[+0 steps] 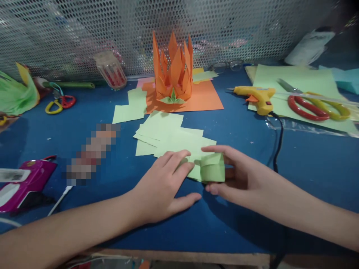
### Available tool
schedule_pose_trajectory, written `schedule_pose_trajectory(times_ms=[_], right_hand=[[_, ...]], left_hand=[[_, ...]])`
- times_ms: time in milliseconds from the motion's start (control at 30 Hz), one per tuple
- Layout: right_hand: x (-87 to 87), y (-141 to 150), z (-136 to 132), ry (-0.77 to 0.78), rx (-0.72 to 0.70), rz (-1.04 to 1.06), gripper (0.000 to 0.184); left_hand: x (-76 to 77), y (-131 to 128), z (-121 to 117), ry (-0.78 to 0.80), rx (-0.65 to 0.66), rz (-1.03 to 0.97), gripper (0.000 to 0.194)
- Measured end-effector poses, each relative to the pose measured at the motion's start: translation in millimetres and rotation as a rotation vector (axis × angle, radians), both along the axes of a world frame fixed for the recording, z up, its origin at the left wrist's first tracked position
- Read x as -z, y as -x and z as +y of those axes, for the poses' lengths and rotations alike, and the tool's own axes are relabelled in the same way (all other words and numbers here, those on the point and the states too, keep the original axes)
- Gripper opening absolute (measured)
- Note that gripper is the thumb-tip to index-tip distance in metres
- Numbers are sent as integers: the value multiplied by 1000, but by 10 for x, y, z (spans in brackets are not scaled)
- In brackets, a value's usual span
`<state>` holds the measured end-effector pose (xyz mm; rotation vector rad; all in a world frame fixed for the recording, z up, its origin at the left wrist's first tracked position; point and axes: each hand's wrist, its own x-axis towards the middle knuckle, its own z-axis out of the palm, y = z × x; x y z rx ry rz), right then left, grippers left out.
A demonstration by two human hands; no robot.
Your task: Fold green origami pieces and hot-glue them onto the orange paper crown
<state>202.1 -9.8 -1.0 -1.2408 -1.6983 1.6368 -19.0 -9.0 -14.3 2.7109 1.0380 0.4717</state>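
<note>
A small piece of folded light green paper (213,169) is held in my right hand (238,175), thumb below it and fingers above and behind. Just left of it, my left hand (165,183) rests with thumb apart and fingers slightly bent, holding nothing. Its fingertips are near the folded piece and over the edge of a loose stack of light green paper squares (168,130). Behind the stack stands an orange folded-paper flower (174,67) with pointed petals and a small green folded piece at its front base, on an orange sheet (209,99).
At right, a yellow glue gun (256,96) and red-and-yellow scissors (311,106) lie on green sheets (263,74). Smaller scissors (60,104) and a jar (110,71) stand back left. A purple device (30,179) lies left. Perforated metal panel (134,30) borders the back.
</note>
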Motion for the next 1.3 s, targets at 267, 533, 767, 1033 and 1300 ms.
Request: schedule_pose_trajectory(times_ms=[267, 533, 767, 1033, 1300], right_hand=[[34, -162, 69, -833, -266, -362, 27], [96, -158, 87, -904, -394, -354, 23], [43, -132, 77, -852, -370, -333, 16], [51, -76, 61, -743, -300, -318, 19], [96, -39, 41, -579, -187, -325, 19]], left_hand=[[-30, -13, 20, -15, 63, -99, 25], [-20, 11, -17, -207, 126, -71, 17], [-19, -5, -108, -290, 121, -43, 16], [-7, 3, -20, -33, 53, -202, 25], [-14, -39, 20, 89, -5, -193, 18]])
